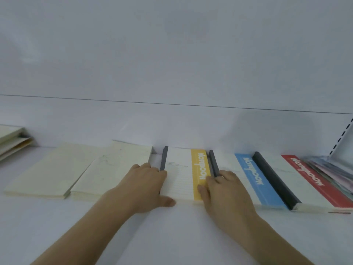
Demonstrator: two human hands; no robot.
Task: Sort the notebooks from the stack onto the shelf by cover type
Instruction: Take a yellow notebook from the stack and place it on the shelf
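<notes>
A white notebook with a yellow stripe (183,175) lies flat on the white shelf (172,236). My left hand (147,186) rests against its left, dark-spined edge, thumb at the near corner. My right hand (223,190) lies at its right edge, fingers over the yellow stripe and the neighbouring dark spine. To the right lie a blue-striped notebook (254,180) and a red-striped notebook (309,180), each with a dark spine. Two plain cream notebooks (116,169) (51,171) lie to the left.
A loose pile of cream booklets (13,140) sits at the far left. Pastel-coloured notebooks (336,171) lie fanned at the far right, under a slotted shelf upright (342,136). The shelf's back wall stands right behind the row.
</notes>
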